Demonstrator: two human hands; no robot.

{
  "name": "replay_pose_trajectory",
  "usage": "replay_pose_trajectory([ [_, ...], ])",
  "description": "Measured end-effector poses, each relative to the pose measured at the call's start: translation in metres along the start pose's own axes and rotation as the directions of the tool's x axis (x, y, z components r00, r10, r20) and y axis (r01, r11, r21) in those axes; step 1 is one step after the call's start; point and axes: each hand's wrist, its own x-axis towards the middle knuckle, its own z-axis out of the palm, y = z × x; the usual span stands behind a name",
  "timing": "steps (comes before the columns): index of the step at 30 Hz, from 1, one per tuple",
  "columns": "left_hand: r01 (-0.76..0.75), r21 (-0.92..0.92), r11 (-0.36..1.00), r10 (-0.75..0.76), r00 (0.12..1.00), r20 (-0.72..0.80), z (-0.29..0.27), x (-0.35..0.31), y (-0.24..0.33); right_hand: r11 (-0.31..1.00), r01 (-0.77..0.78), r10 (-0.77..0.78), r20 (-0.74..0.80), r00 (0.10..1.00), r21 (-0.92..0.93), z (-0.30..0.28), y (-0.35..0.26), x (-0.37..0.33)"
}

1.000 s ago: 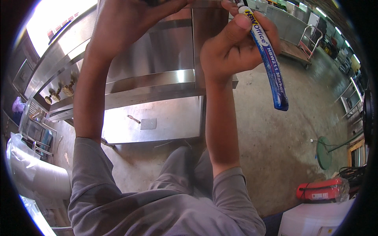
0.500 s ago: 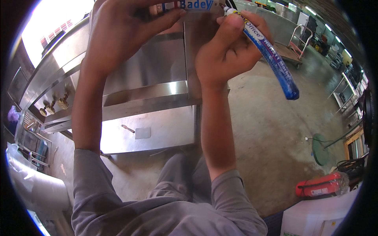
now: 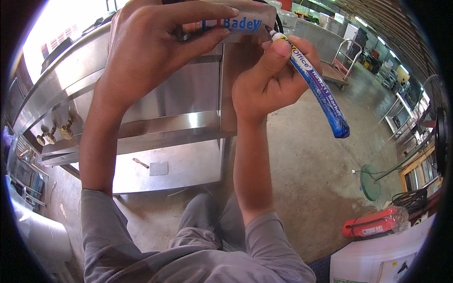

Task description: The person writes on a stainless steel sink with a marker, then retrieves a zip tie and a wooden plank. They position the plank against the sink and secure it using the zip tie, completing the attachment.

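right hand (image 3: 273, 78) pinches marker (image 3: 317, 82) — blue barrel, white neck, dark nib (image 3: 269, 29) at right end of pale, blue-lettered plate (image 3: 243, 36) — left hand (image 3: 144, 49) at plate's left, can't tell if gripping.

The view comes from the left 1 of 2 wide fisheye cameras worn side by side on the person's head. It faces steeply downward and a little ahead: the grey shirt (image 3: 203, 262) fills the bottom middle, foreshortened from above. Both the left hand (image 3: 148, 45), upper left of centre, and the right hand (image 3: 271, 80), just above centre, are close to the lens. The floor (image 3: 302, 170), right of centre, lies farther below; the ceiling (image 3: 391, 23) enters at upper right. Straight edges bow toward the frame's rim.
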Motion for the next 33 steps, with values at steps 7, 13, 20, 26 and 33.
replay_pose_trajectory([
  [7, 0.097, 0.128, 0.987, -0.106, 0.992, 0.065, -0.005, -0.001, 0.009, 1.0, -0.007, 0.007, 0.026, 1.0, -0.012, 0.001, -0.001, 0.0],
  [13, 0.126, 0.076, 0.989, -0.13, 0.99, 0.05, -0.005, -0.002, 0.011, 0.999, -0.036, 0.035, -0.045, 0.998, -0.017, 0.001, -0.005, -0.001],
  [20, 0.145, 0.232, 0.962, -0.153, 0.988, 0.016, 0.002, -0.01, 0.01, 0.997, -0.044, 0.054, -0.181, 0.982, 0.061, -0.002, -0.008, 0.0],
  [26, 0.078, 0.29, 0.954, -0.084, 0.996, 0.006, -0.001, -0.007, 0.009, 0.995, -0.051, 0.05, 0.005, 0.999, 0.082, 0.0, -0.028, 0.007],
  [33, 0.079, 0.253, 0.964, -0.09, 0.995, 0.034, -0.007, -0.006, 0.012, 0.993, 0.06, -0.09, 0.328, 0.94, 0.099, 0.003, -0.039, 0.023],
])
